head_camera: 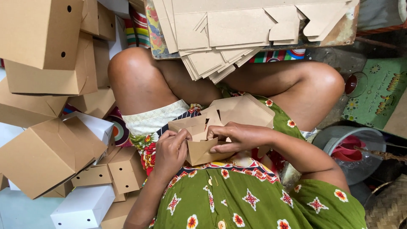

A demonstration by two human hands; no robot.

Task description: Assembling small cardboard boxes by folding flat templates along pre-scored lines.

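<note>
Brown cardboard box blank rests partly folded in your lap, its walls not yet locked. Your left hand pinches one flap; your right hand presses fingers flat on another. Finished brown boxes lie stacked at your left, while flat unfolded cardboard blanks remain ahead.

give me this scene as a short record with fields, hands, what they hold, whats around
left hand: left hand pinches the left edge of a half-folded brown cardboard box over the lap
right hand: right hand presses a flap of the same box from the right
ahead: stack of flat cardboard blanks on a worn board, overhanging the knees
left side: pile of folded boxes, mostly brown, a few white
right side: grey plastic basin with something red inside, green mat, woven basket
</note>
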